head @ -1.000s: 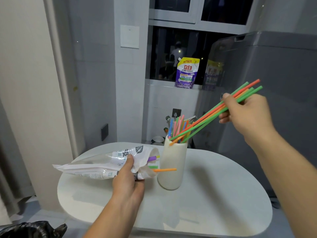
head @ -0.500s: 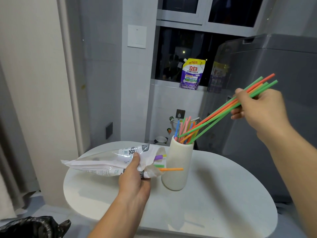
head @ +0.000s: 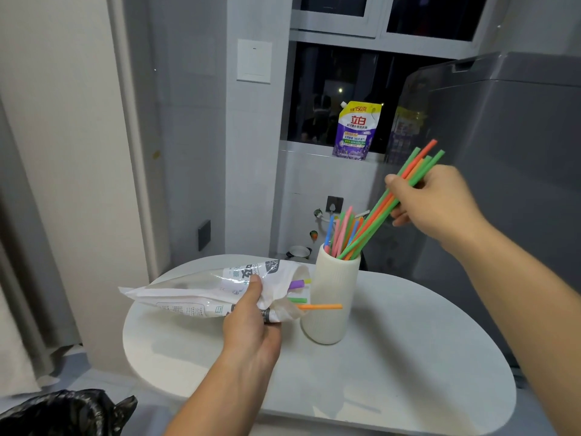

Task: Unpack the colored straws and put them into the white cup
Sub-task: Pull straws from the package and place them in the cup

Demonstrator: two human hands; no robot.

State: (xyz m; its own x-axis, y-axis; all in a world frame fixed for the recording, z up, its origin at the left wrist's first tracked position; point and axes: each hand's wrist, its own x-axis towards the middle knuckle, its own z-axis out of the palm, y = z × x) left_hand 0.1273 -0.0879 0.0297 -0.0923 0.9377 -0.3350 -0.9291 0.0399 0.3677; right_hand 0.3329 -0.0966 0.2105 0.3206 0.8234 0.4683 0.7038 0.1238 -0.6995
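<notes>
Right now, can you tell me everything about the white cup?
The white cup is tall, matte and cream-white, with fine upright ribs and a rounded base. It stands upright on the white table, beside the bag the left hand grips. Colored straws fan from its open top; the right hand holds a green and orange bunch with ends inside.

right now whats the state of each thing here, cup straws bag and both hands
white cup, upright on the table, holding straws
green and orange straws, tilted, lower ends in the cup
right hand, holds that bunch near its upper end
straw bag, mouth open toward the cup
straws in the bag, ends poking out of the mouth
left hand, grips the bag near its mouth
detergent pouch, standing upright
</notes>
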